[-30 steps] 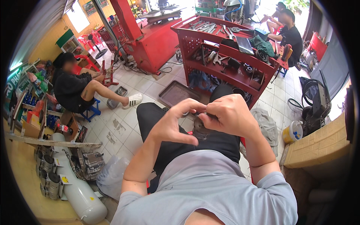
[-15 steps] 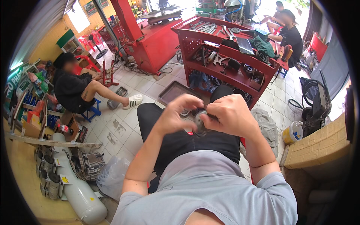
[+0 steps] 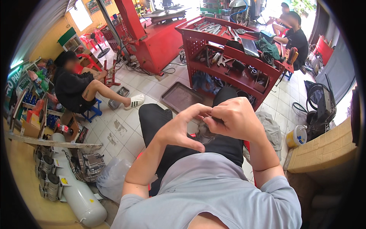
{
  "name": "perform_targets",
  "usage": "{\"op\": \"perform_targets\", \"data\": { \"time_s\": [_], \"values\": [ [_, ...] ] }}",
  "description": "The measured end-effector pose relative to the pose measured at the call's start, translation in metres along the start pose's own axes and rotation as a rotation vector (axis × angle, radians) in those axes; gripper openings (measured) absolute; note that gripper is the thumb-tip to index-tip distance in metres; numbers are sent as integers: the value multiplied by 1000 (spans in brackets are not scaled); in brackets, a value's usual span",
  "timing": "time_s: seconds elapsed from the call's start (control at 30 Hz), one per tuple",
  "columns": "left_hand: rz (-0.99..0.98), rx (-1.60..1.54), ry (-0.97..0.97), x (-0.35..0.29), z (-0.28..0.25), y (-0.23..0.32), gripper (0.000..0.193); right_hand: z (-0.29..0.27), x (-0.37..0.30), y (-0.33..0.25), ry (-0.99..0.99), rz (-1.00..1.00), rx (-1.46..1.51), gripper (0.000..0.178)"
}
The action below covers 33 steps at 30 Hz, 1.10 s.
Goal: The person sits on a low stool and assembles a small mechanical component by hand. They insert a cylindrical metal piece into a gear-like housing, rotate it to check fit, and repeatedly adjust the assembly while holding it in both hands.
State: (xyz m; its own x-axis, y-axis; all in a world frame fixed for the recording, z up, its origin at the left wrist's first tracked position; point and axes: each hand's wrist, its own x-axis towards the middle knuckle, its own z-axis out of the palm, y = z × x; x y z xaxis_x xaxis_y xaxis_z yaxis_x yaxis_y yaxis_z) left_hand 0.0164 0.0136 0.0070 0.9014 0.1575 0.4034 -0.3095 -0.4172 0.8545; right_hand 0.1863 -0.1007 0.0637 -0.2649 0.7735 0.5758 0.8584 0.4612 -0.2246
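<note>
In front of my lap, my right hand [image 3: 233,118] is closed, knuckles up. A dark grey, rounded metal-looking part [image 3: 206,134] shows just under its thumb and fingers, mostly hidden, so its exact kind does not show. Beside it, my left hand [image 3: 182,128] arches with the thumb spread well away from the fingers and nothing in its grasp. The left fingertips reach the curled fingers of the right hand. Both hands are above my dark trousers [image 3: 156,120].
Ahead stands a red tool cart [image 3: 232,61] loaded with wrenches and parts. A dark metal tray [image 3: 182,96] lies on the tiled floor before it. A person [image 3: 78,84] sits at left on a blue stool. A yellow-white bucket [image 3: 296,137] is at right, a grey tank [image 3: 82,196] at lower left.
My left hand has opened wider, its thumb dropping away from the fingers. The round grey part has tipped and now shows lower beneath my right hand, more hidden.
</note>
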Motion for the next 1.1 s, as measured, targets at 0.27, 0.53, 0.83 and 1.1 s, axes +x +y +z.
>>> {"op": "perform_targets", "data": {
  "time_s": [0.27, 0.53, 0.83, 1.1],
  "values": [
    [-104, -88, 96, 4, 19, -8, 86, 3, -2, 4, -24, 5, -5, 20],
    [-120, 10, 791, -8, -37, -83, 26, 1, 2, 4, -28, -35, -71, 31],
    [83, -30, 150, 0, -6, -12, 72, 2, 0, 1, -29, -34, -7, 25],
    [97, 121, 91, 6, 15, -3, 77, 3, 0, 2, 0, -30, 17, 15]
  ]
}}
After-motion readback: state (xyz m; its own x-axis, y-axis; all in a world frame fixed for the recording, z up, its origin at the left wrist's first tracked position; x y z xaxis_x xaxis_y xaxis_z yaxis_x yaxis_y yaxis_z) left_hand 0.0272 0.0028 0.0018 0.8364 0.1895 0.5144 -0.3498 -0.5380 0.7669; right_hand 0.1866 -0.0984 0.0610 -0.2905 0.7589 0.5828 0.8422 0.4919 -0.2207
